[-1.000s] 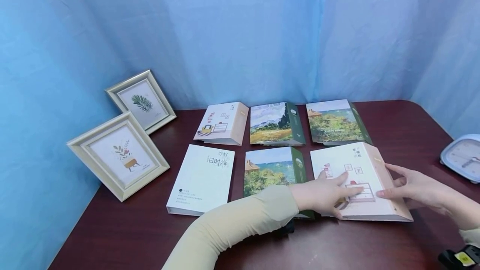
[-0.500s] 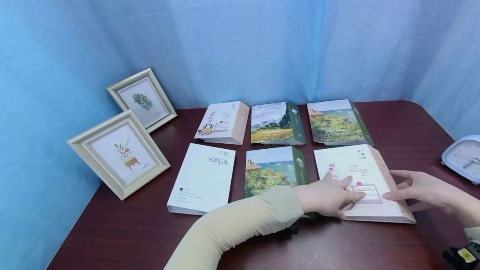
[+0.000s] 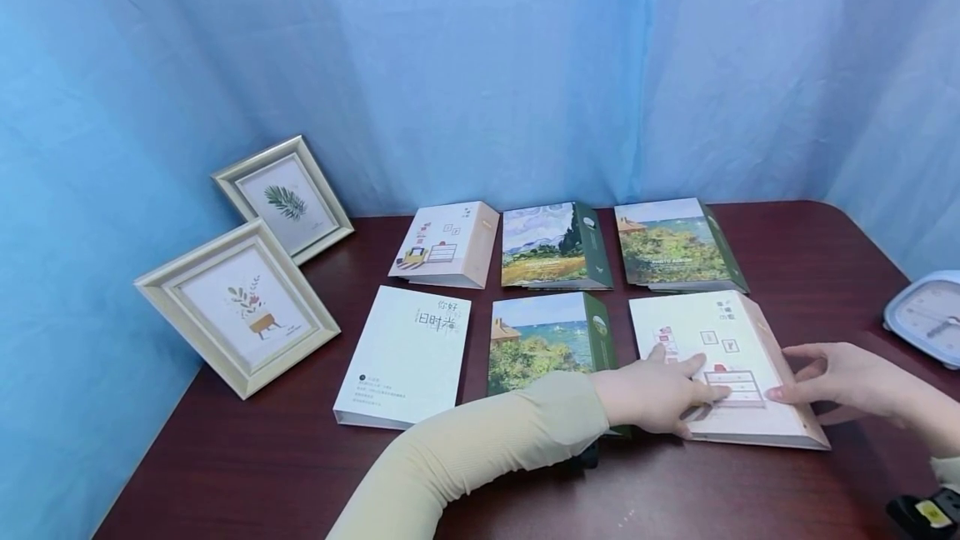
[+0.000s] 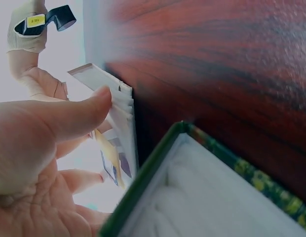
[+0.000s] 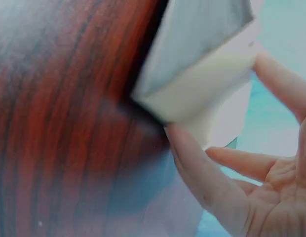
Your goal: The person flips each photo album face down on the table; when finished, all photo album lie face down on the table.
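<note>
A white photo album [image 3: 735, 332] with a peach spine lies at the front right of the table, its cover printed with a drawer cabinet. My left hand [image 3: 660, 394] rests on its cover with fingers spread, the thumb low near the front edge. On the spine side, my right hand [image 3: 847, 386] touches the album with extended fingertips. Close up in the right wrist view, the right thumb [image 5: 197, 168] meets the spine's lower corner. Left of it lies a green-spined album [image 3: 543, 336] with a seaside painting, partly hidden under my left forearm.
A white album [image 3: 405, 357] lies front left. Behind stand a row of three: a peach-spined album [image 3: 442, 244], a landscape album [image 3: 547, 244] and another seaside album [image 3: 675, 244]. Two picture frames [image 3: 240, 307] lean at the left. A clock [image 3: 930, 315] stands at the right edge.
The front right album has slid slightly to the right, both hands going with it, and the gap to the green-spined album has widened. Over the last half second almost nothing moves.
</note>
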The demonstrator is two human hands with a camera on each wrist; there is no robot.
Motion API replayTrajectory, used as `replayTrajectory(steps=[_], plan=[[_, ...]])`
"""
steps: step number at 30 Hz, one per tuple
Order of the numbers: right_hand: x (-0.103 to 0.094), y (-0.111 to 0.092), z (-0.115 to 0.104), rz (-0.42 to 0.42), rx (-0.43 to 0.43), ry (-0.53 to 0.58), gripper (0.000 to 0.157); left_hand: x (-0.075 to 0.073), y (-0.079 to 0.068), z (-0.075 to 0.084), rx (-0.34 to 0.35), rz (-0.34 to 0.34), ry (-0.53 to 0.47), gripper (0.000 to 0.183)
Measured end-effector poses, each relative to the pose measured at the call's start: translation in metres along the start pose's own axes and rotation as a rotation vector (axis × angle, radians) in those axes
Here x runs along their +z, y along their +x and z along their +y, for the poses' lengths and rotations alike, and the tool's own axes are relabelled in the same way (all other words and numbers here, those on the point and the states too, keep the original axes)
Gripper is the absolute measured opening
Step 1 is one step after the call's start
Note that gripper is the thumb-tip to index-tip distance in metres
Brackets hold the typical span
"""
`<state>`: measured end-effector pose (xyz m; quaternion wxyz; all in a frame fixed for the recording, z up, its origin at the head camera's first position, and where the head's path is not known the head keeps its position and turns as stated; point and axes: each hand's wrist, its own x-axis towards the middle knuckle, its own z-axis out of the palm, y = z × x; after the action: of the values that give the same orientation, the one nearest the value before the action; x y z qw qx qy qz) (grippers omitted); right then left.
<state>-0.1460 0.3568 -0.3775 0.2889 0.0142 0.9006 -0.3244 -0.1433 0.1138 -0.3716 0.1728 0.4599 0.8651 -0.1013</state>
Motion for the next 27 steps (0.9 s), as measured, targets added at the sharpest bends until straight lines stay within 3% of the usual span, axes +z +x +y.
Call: replayTrajectory(steps=[4,20,27], plan=[[0.0007,0.0004,0.0013,0.040,0.015,-0.077,0.098,-0.0008,-0.0007,0.0014,-0.006,0.000,0.024,0.069],[0.0013,-0.0025,0.0013,0.055,-0.018,-0.025,0.089,-0.0050,-0.0024,-0.0001,0.012,-0.044,-0.035,0.065],[-0.0002,-0.0005,0.0014,0.141,-0.069,-0.040,0.087,-0.0095,-0.0063,-0.0052,0.082,0.030,-0.054,0.043]])
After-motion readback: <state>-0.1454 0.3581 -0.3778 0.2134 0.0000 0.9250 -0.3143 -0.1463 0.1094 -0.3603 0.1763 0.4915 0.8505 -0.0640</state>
